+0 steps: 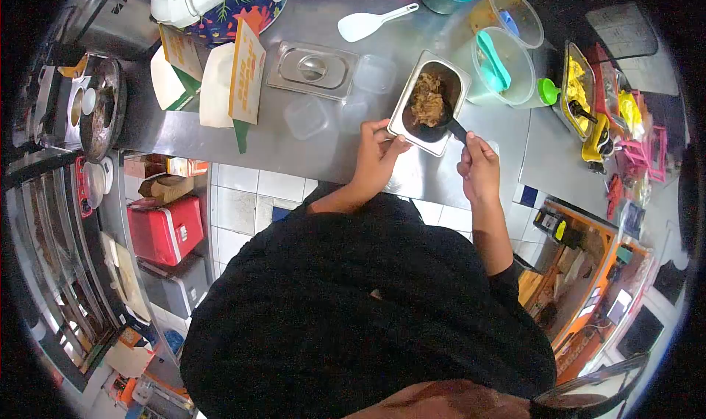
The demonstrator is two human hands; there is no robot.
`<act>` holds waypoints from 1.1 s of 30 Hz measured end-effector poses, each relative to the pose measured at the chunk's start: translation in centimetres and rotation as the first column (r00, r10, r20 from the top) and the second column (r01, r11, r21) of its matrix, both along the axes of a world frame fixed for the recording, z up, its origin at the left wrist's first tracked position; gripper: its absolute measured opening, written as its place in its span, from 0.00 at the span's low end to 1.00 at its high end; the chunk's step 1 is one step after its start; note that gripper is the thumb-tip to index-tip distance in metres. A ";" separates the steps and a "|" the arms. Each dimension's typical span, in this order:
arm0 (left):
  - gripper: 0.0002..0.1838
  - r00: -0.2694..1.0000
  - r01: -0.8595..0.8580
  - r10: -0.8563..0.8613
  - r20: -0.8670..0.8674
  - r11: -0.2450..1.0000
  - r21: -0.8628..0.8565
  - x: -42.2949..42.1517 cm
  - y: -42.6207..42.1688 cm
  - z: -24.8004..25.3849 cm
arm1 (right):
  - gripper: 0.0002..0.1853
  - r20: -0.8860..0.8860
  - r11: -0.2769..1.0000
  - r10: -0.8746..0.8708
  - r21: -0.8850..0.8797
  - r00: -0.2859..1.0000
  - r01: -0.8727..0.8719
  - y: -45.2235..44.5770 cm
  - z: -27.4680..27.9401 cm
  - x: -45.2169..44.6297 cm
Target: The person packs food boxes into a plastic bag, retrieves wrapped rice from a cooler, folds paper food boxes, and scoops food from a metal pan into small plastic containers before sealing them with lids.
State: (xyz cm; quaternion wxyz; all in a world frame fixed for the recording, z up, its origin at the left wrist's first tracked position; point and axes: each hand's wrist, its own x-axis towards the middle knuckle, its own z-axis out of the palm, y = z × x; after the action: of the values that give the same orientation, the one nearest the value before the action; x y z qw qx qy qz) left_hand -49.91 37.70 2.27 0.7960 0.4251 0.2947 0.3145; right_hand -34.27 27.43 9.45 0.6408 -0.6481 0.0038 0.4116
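Observation:
A rectangular steel food pan (398, 119) with brown shredded food (428, 99) inside sits at the counter's front part. Its near left corner is gripped by my left hand (379, 156), fingers over the rim. My right hand (479, 167) is closed around the handle of a black spoon (457, 130), whose far end reaches into the pan by the food; its tip is hidden there. Left of the pan lie a steel lid (312, 69) and small clear plastic containers (306, 117).
A white rice paddle (373, 23) lies farther back. Two printed paper boxes (234, 80) stand to the left, near a patterned rice cooker (239, 7). On the right are a clear tub (515, 80) with a turquoise utensil (493, 60) and a tray of yellow food (577, 88).

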 end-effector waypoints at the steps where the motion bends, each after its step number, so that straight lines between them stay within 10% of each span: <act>1: 0.22 1.000 0.012 -0.013 -0.011 1.000 -0.019 -0.1 0.1 0.1 | 0.11 0.012 1.000 -0.012 0.013 1.000 0.011 -0.2 0.0 0.1; 4: 0.22 0.985 0.053 -0.030 -0.169 0.990 0.131 -1.0 0.2 0.5 | 0.12 0.040 0.998 -0.035 0.046 0.999 0.034 -0.8 0.3 0.3; 8: 0.23 0.764 -0.150 0.427 -0.484 0.847 0.510 -3.1 0.9 -2.0 | 0.10 0.077 0.998 -0.037 0.061 0.996 0.032 -0.7 1.4 0.8; 14: 0.25 0.665 0.072 0.388 -0.638 0.817 0.572 -5.2 4.1 -2.6 | 0.12 0.455 0.994 0.113 -0.052 0.883 -0.101 -0.4 1.8 0.9; 23: 0.11 0.579 0.175 0.378 -0.722 0.808 0.563 -4.7 7.0 -2.7 | 0.12 0.714 0.954 0.292 -0.266 0.636 -0.139 0.8 -0.2 -0.4; 28: 0.11 0.790 -0.099 0.280 -0.546 0.936 0.337 -5.6 7.1 -0.7 | 0.12 0.790 0.964 0.266 -0.201 0.552 -0.176 1.6 -0.5 -1.7; 31: 0.15 0.904 -0.170 0.193 -0.382 0.981 0.092 -5.9 7.3 1.6 | 0.13 0.798 0.985 0.156 -0.083 0.583 -0.150 1.7 -2.5 -1.2; 33: 0.20 0.951 -0.151 0.146 -0.271 0.989 0.003 -5.9 7.5 2.7 | 0.12 0.543 0.991 0.133 -0.072 0.829 -0.111 1.1 -2.0 -1.0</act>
State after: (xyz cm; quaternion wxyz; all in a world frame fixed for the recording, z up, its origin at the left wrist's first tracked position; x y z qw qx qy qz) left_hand -55.84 45.20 4.94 0.7261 0.4337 0.4343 0.3100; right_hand -35.28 28.50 7.43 0.5754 -0.7492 -0.2129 0.2495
